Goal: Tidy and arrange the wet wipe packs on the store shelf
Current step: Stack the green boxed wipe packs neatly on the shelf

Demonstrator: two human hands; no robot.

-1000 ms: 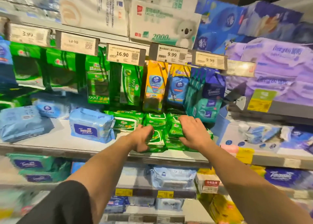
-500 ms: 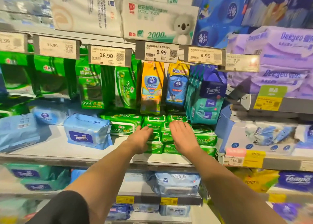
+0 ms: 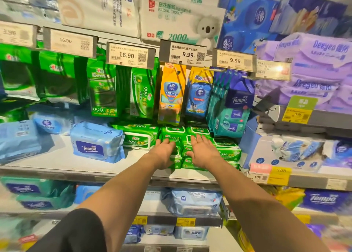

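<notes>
Squaring up the stack of small green wet wipe packs (image 3: 192, 147) at the front middle of the shelf (image 3: 95, 170), I have both hands flat against it. My left hand (image 3: 163, 152) presses the stack's left side and my right hand (image 3: 202, 152) lies over its top and front, fingers straight and spread, neither one gripping a pack. I judge this to be the aligning step; next I need to push the packs flush with the larger green pack (image 3: 137, 136) to their left, gently, so the pile does not topple. Their labels read "999". Left of that lies a blue pack (image 3: 97, 143) marked "Tempo". Hanging behind are Vinda packs (image 3: 171, 95). The price tags (image 3: 187, 54) above read 16.90 and 9.99, and a box (image 3: 177, 19) higher up says "FACIAL TISSUE".
</notes>
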